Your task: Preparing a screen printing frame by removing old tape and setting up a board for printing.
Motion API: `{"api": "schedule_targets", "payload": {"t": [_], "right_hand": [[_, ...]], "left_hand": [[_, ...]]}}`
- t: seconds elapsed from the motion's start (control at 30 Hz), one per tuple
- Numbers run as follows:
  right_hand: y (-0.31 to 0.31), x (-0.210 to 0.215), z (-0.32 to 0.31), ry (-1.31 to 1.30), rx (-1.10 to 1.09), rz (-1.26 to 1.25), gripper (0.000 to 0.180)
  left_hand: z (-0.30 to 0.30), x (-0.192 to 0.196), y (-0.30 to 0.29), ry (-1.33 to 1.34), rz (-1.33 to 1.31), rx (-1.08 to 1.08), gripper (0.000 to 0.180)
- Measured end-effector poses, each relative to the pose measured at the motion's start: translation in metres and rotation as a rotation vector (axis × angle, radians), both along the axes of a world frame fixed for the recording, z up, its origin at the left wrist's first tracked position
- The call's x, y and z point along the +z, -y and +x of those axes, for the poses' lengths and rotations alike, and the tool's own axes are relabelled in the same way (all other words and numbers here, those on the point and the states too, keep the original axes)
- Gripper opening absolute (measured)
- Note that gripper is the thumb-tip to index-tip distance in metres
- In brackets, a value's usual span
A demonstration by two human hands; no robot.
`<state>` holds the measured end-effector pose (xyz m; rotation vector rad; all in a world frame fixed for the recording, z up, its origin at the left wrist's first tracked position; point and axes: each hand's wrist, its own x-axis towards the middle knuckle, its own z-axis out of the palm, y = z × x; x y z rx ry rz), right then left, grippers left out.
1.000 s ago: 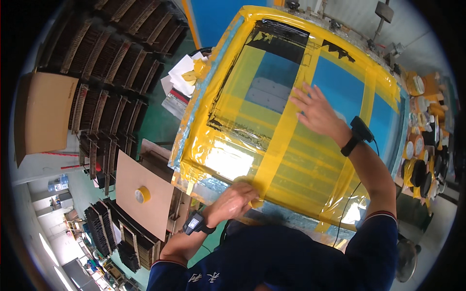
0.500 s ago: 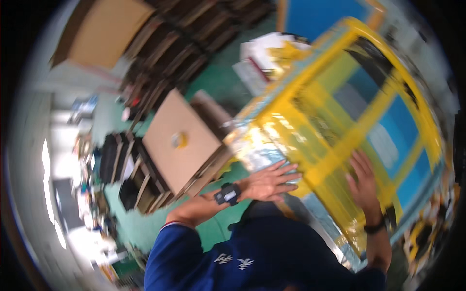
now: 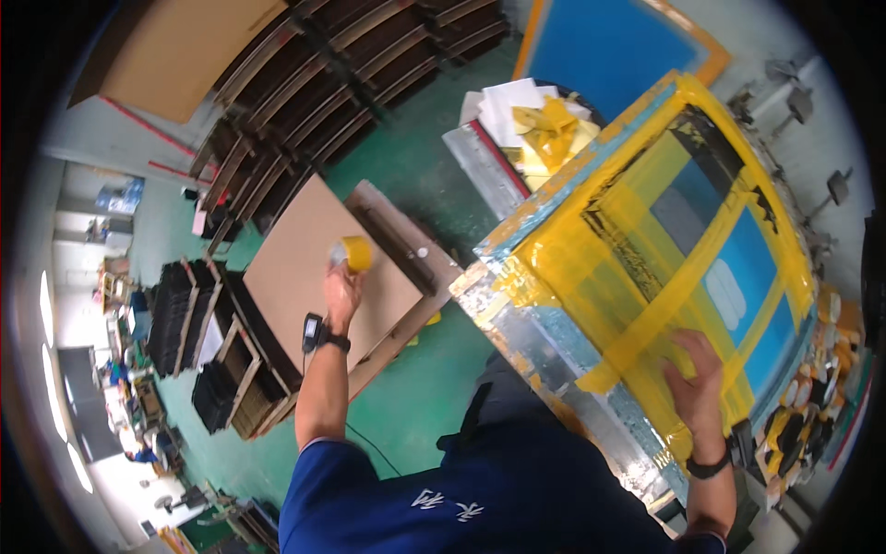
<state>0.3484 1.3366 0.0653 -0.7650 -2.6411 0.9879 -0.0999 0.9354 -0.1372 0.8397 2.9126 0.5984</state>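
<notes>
My left hand (image 3: pixel 342 297) is closed on a roll of yellow tape (image 3: pixel 357 253) above a flat brown board (image 3: pixel 305 235) at the left. On the right, my right hand (image 3: pixel 696 380) hovers over or rests lightly on a framed screen (image 3: pixel 628 346). Its fingers are bent and apart, holding nothing that I can see. Strips of yellow tape cover the screen's frame and much of its face, leaving blue and grey mesh (image 3: pixel 761 242) showing between them. One tape end hangs past the near left edge.
Under the screen stands a worn metal table (image 3: pixel 577 346). Papers and crumpled yellow tape (image 3: pixel 551 129) fill a container beyond it. A blue framed screen (image 3: pixel 600 46) leans behind. Dark racks (image 3: pixel 369 55) line the far side, and tape rolls and bottles (image 3: pixel 798 406) crowd the right.
My left hand has left the screen's near edge, reached left to the brown board and taken hold of the tape roll. My right hand stays over the screen, its fingers more bent.
</notes>
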Motion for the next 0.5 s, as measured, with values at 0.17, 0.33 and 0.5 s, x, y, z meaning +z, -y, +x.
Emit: {"api": "schedule_targets", "payload": {"t": [0.17, 0.33, 0.5], "right_hand": [[0.029, 0.035, -0.093, -0.227, 0.258, -0.012, 0.044], [0.024, 0.061, -0.102, -0.31, 0.345, 0.008, 0.047], [0.009, 0.047, -0.066, -0.294, 0.276, -0.126, 0.034]], "left_hand": [[0.114, 0.155, -0.153, 0.18, 0.444, -0.872, 0.024], [0.161, 0.205, -0.213, 0.215, 0.473, -1.153, 0.022], [0.187, 0.214, -0.234, 0.253, 0.45, -1.248, 0.017]]}}
